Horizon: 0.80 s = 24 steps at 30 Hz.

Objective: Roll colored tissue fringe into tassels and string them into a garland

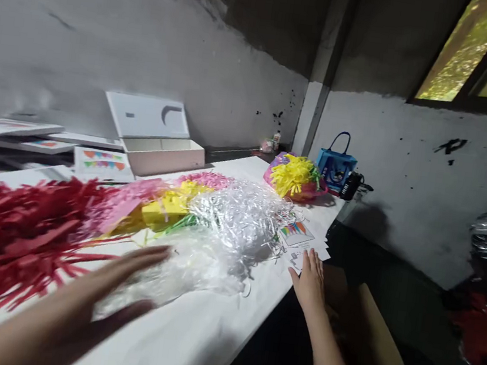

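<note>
Left grip and right grip extend forward, loosely spread.

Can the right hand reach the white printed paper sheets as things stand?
Likely yes: the bare right hand is at the near edge of the white printed paper sheets, nothing visible between; shiny clear plastic strands crowd only their left side.

Single head-worn camera, facing forward and down along the table toward the room's corner; range near, with both hands low in frame.
</note>
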Each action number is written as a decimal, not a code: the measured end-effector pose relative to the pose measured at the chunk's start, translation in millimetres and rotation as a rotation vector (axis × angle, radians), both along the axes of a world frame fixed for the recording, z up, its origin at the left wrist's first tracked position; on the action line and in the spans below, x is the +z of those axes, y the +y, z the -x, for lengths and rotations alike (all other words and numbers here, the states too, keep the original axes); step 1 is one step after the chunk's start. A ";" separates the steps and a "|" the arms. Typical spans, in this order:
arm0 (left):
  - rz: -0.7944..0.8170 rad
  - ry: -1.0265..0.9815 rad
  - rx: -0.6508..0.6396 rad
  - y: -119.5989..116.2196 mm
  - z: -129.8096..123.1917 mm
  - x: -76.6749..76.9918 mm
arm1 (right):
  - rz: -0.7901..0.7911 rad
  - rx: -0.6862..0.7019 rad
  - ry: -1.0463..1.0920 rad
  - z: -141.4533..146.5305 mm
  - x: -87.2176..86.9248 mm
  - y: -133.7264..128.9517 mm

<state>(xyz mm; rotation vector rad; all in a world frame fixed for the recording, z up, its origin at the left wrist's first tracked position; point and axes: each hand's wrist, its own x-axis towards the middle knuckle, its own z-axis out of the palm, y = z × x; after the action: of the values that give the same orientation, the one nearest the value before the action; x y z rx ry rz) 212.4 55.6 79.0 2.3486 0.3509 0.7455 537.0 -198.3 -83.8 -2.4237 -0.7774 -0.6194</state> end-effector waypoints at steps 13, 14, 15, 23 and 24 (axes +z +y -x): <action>-0.581 0.178 -0.859 -77.5 -315.5 -93.0 | 0.122 0.093 -0.240 -8.1 12.5 6.7; -0.584 0.161 -0.857 -75.4 -313.0 -86.8 | 0.090 0.122 -0.275 -3.0 17.4 1.3; -0.584 0.142 -0.851 -74.5 -308.8 -78.1 | 0.062 0.149 -0.310 3.3 23.4 -4.6; -0.178 -0.230 -0.857 -119.2 -186.3 32.8 | -0.946 0.047 -0.281 68.2 93.9 -72.6; -0.070 -0.208 -0.857 -126.2 -162.4 42.5 | -0.964 0.103 -0.151 78.6 100.2 -79.9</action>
<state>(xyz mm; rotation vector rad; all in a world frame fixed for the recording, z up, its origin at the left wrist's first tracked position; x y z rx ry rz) 374.8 -70.6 121.5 2.1486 -0.7420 0.5536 458.4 -278.2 16.5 -1.4601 -0.4807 -0.8843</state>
